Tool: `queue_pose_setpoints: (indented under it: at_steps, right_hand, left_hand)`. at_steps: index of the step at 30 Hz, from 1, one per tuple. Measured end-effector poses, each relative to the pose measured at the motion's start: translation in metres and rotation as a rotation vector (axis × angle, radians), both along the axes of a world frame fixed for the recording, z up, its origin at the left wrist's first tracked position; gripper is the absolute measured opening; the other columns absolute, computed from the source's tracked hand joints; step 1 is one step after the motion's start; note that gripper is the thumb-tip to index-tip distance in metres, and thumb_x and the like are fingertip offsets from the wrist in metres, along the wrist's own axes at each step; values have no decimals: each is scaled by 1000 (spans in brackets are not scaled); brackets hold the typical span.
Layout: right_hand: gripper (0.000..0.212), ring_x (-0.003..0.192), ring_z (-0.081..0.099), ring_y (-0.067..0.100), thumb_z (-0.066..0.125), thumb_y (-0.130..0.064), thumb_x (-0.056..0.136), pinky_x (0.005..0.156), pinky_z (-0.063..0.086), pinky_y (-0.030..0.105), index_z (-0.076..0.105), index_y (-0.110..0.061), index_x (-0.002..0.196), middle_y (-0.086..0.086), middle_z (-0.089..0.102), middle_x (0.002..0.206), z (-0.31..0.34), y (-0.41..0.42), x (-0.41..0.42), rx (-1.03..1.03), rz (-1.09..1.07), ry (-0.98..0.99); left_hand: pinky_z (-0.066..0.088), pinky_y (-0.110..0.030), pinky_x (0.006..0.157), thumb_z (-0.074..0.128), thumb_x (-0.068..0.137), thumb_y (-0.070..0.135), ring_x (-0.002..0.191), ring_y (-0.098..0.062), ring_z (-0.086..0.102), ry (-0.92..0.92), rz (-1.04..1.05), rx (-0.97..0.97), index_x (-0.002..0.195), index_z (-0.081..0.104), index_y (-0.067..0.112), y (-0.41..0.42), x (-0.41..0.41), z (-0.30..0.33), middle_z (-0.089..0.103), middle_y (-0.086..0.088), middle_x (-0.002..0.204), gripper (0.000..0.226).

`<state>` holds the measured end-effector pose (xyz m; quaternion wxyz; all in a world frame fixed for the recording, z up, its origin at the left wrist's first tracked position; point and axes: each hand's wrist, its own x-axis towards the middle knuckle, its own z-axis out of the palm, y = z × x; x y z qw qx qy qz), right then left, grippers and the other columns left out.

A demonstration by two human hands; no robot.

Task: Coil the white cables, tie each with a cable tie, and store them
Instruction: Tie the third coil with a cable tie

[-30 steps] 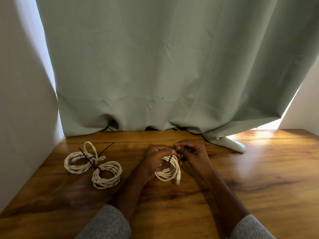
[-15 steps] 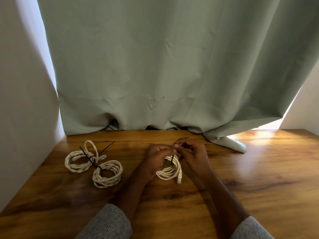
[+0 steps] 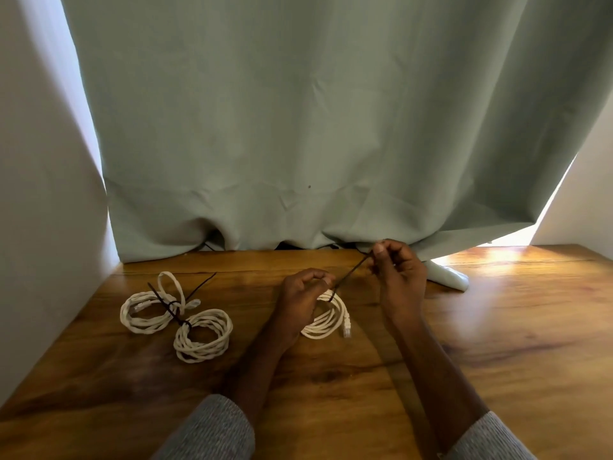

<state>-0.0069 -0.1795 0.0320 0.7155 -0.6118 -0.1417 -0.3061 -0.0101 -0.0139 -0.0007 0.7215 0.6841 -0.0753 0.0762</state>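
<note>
Head view showed the left hand (image 3: 300,302) gripping the springy coiled cable (image 3: 326,318) while the right hand (image 3: 396,275) pinched its stiff cable tie (image 3: 350,275) tail, best pulled there.

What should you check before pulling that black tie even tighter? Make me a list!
1. Left hand holds the coil at the tie: ok.
2. Right hand pinches the tie's tail: ok.
3. Tail runs straight between coil and right hand: ok.
4. Tie goes round every loop of the coil: cannot tell, the left hand hides that spot.
5. Plug lies clear of the tie: ok.
6. The two tied coils sit apart on the table, away from the pull: ok.
</note>
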Motion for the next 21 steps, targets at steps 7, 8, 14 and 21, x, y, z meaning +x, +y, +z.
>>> queue_pose_setpoints:
  at_steps: [7, 8, 14, 21]
  right_hand:
    - [10, 68, 58, 18, 60, -4, 99, 60, 53, 27, 69, -8, 96, 8, 63, 75, 4, -2, 0, 201, 28, -6]
    - [10, 68, 58, 17, 60, -5, 99, 60, 53, 27, 69, -8, 96, 7, 63, 75, 3, -4, 1, 233, 19, 12]
    - [13, 64, 58, 14, 63, -5, 98, 62, 52, 26, 71, -13, 91, 1, 66, 71, 3, -13, 6, 294, -31, 10]
    - [14, 68, 60, 14, 65, -10, 97, 64, 53, 28, 73, -17, 91, 1, 67, 74, 1, -14, 4, 292, -20, 34]
  left_hand:
    - [35, -2, 46, 56, 97, 2, 46, 8, 54, -161, -77, 99, 110, 70, -4, -1, -7, -1, 64, 14, 64, 20]
    - [35, -1, 47, 55, 97, 1, 46, 9, 54, -170, -101, 122, 109, 70, -5, -2, -8, 0, 65, 13, 68, 20]
    - [47, -13, 67, 65, 93, 11, 75, 0, 68, -215, -131, 187, 94, 75, 12, -7, -8, 1, 74, 10, 81, 11]
    - [55, -25, 66, 85, 73, 5, 72, -10, 68, -231, -178, 213, 91, 71, -1, -6, -11, -4, 74, -7, 83, 24]
